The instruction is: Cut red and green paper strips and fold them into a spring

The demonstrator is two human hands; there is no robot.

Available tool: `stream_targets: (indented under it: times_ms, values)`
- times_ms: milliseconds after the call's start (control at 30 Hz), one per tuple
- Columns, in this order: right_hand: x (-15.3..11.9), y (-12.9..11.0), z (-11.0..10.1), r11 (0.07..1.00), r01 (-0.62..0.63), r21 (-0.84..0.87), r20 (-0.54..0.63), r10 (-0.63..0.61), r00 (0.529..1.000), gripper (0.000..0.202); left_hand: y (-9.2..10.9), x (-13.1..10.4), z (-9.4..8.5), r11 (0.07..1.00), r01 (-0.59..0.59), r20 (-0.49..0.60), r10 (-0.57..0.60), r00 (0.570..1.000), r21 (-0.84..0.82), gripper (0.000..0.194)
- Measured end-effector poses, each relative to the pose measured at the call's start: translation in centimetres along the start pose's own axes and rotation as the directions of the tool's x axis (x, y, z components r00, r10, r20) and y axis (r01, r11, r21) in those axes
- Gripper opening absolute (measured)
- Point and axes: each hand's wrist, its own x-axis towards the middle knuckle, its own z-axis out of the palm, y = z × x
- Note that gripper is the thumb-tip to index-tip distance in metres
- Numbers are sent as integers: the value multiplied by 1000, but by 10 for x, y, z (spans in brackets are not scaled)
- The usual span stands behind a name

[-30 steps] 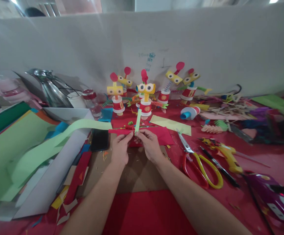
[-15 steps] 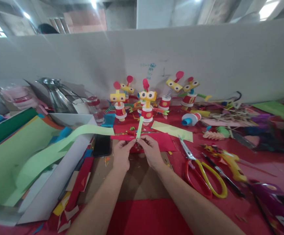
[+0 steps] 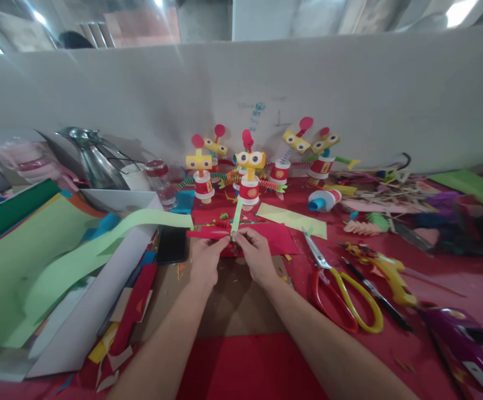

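In the middle of the head view, my left hand (image 3: 206,258) and my right hand (image 3: 255,255) meet fingertip to fingertip above a brown board (image 3: 235,305). Both pinch the spot where two narrow paper strips come together. A light green paper strip (image 3: 237,215) points away from me, while a red paper strip (image 3: 208,234) sticks out to the left over my left fingers. My fingers hide the joint, so how the strips overlap cannot be made out. Behind the hands lies a red paper sheet (image 3: 278,238), with small coiled paper pieces (image 3: 222,223) near it.
Several paper-cup figures (image 3: 249,190) stand along the back wall. Scissors (image 3: 328,266), a black pen (image 3: 377,294) and a yellow-handled glue gun (image 3: 395,278) lie to the right. On the left are a phone (image 3: 172,244) and a white box (image 3: 99,278) of coloured paper.
The view has tilted very slightly, shifting everything a little. More of the red strip shows to the left of my fingertips. Both hands keep their pinch on the strips.
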Motion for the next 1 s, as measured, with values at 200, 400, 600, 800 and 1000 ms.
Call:
stream_targets:
  times_ms: [200,400,600,800,1000]
  values:
    - [0,-1,2,997,-41,60,-31,43,999,18,5,-3,2,999,-4,42,6,999,-38,27]
    - [-1,-2,2,989,-75,126,25,72,997,22,10,-1,2,988,73,27,-70,997,-134,24]
    - [-2,-3,3,999,-12,42,18,12,1000,16,7,-1,2,994,4,21,-2,1000,-105,29]
    - [-1,0,3,990,-50,128,19,48,999,11,4,-1,1,999,-29,62,31,998,-42,23]
    - [0,-2,4,984,-83,155,17,82,997,11,7,-1,1,999,-33,66,34,997,-23,21]
